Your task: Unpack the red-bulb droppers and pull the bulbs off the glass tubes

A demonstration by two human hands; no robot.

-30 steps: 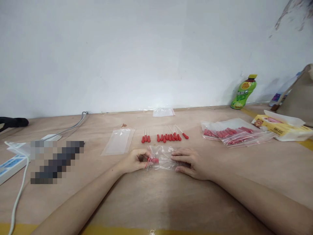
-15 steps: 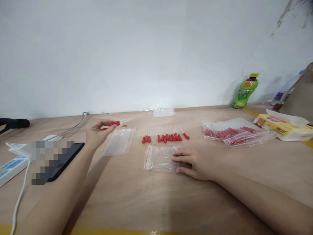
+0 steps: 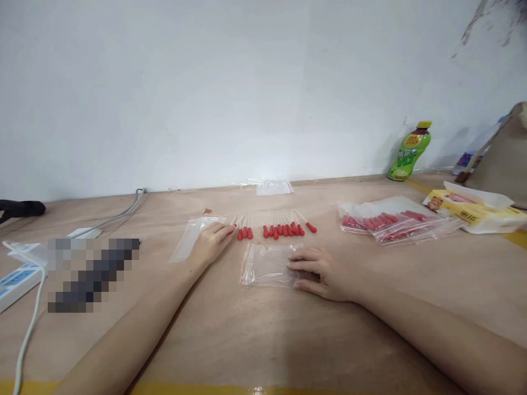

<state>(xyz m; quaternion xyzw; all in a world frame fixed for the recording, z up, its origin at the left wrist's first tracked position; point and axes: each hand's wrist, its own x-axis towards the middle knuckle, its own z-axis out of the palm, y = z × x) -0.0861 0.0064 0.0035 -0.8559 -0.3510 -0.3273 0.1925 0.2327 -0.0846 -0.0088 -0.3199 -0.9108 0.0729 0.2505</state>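
Observation:
My left hand is closed around red-bulbed droppers, set down at the left end of a row; one red bulb shows at its fingertips, the rest hidden by the fingers. Beside it lie several glass droppers with red rubber bulbs, and a larger group of droppers is further right, thin tubes pointing to the wall. My right hand rests with fingers apart on a clear zip bag. Another flat zip bag is partly under my left hand.
Filled bags of red-bulbed droppers lie stacked at right, near a yellow tissue pack and a green drink bottle. A small bag lies by the wall. A power strip and white cable are at left.
My left hand has moved right and down to the table with the droppers it held in the air, reaching the left end of the row. My right hand stays on the bag.

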